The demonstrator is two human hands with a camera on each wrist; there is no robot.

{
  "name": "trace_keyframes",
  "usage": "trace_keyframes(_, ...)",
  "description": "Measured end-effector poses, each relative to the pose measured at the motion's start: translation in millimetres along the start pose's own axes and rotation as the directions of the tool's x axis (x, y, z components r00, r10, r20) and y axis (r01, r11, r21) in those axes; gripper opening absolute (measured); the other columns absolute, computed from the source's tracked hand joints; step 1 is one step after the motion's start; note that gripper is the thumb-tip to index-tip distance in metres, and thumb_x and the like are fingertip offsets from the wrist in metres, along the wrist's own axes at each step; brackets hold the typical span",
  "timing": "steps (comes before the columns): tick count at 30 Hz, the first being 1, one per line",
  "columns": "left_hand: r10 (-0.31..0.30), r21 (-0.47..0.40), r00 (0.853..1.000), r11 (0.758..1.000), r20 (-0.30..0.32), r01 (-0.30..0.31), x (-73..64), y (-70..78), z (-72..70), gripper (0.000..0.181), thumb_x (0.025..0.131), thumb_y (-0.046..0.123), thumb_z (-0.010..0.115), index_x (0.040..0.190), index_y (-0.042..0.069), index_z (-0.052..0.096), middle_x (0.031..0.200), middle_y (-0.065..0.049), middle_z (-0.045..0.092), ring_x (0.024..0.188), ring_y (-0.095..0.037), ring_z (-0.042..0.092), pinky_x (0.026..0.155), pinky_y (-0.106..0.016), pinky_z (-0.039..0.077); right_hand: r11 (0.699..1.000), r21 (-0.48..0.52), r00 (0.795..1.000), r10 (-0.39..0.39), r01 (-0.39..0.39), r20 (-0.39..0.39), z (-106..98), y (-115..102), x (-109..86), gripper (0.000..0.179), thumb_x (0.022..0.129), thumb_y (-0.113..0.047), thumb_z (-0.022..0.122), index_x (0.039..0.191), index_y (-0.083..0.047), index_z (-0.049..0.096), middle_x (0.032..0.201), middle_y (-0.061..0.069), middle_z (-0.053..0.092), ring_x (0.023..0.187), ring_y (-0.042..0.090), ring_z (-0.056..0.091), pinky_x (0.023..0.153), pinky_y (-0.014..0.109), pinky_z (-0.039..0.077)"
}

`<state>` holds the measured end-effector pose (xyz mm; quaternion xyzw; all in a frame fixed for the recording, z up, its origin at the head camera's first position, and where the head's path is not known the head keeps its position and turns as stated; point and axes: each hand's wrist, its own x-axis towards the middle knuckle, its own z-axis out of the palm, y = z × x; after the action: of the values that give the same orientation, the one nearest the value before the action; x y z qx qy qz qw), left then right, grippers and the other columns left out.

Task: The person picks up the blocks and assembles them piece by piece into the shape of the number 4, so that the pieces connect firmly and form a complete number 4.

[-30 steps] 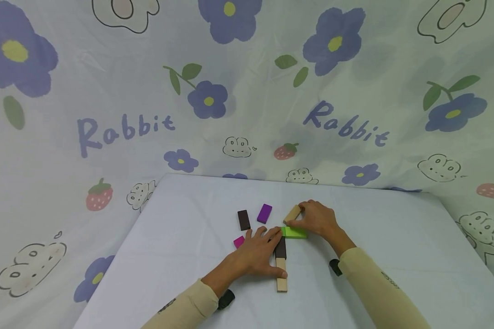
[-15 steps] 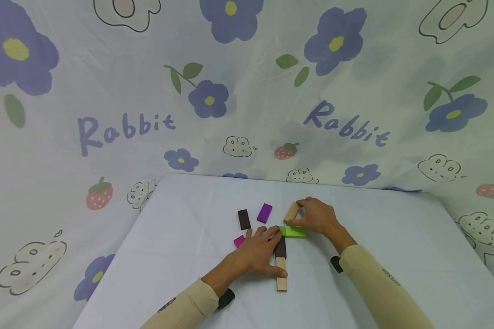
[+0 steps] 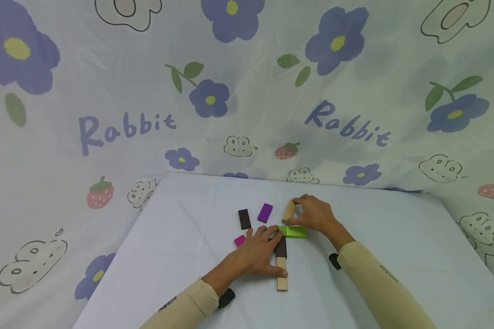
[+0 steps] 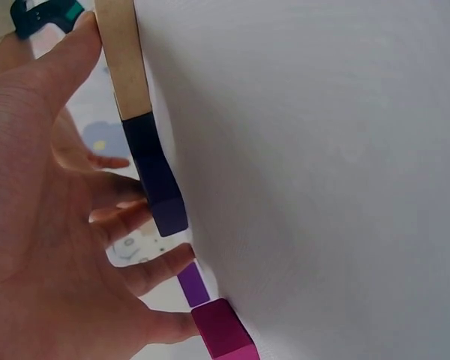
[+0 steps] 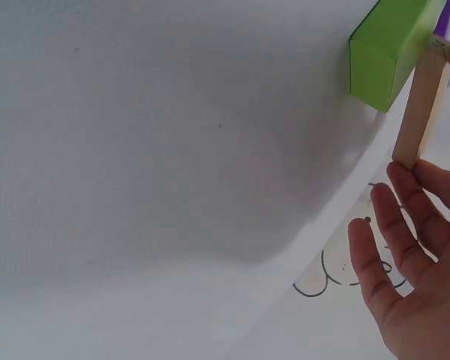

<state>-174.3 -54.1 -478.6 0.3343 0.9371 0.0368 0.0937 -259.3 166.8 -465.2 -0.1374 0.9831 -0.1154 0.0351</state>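
My right hand pinches a plain wooden block by its ends, between thumb and fingertips. In the right wrist view this block is held beside a green block, the other fingers spread away from it. My left hand spreads over a line of blocks. Its thumb touches a plain wooden block, and fingertips touch a dark block joined end to end with it. Bright green blocks lie crosswise at the far end of that line, partly covered by the left fingertips.
Left of the held block, a purple block and a dark brown block lie loose. A magenta block is partly behind the left hand. The white tabletop ends at a patterned cloth behind.
The right hand has shifted slightly left and away, turning the wooden block to point more straight away from me. The left hand stays on the line of blocks.
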Motion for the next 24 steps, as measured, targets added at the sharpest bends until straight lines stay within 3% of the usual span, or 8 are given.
trace_keyframes(13,-0.003,-0.006,1.000,1.000,0.003,0.003,0.7,-0.1,0.5,0.104,0.079,0.081,0.060,0.159,0.019,0.034,0.162,-0.004,0.029,0.142,-0.032,0.035,0.109,-0.064,0.034,0.996,-0.014,0.997,-0.083,0.083,0.006,-3.1,-8.1,3.8,0.077,0.078,-0.059,0.079,0.136,-0.009,0.065,0.136,0.013,0.061,0.122,0.033,0.060,0.090,0.053,0.054)
trace_keyframes(24,-0.002,-0.014,1.000,1.000,0.005,0.003,0.1,0.2,-0.9,0.104,0.079,0.081,0.061,0.158,0.020,0.034,0.162,-0.004,0.029,0.142,-0.032,0.035,0.109,-0.065,0.034,0.994,-0.030,0.994,-0.100,0.102,0.048,-2.9,-13.7,7.7,0.081,0.078,-0.060,0.080,0.139,-0.011,0.062,0.138,0.012,0.060,0.123,0.032,0.059,0.092,0.053,0.053)
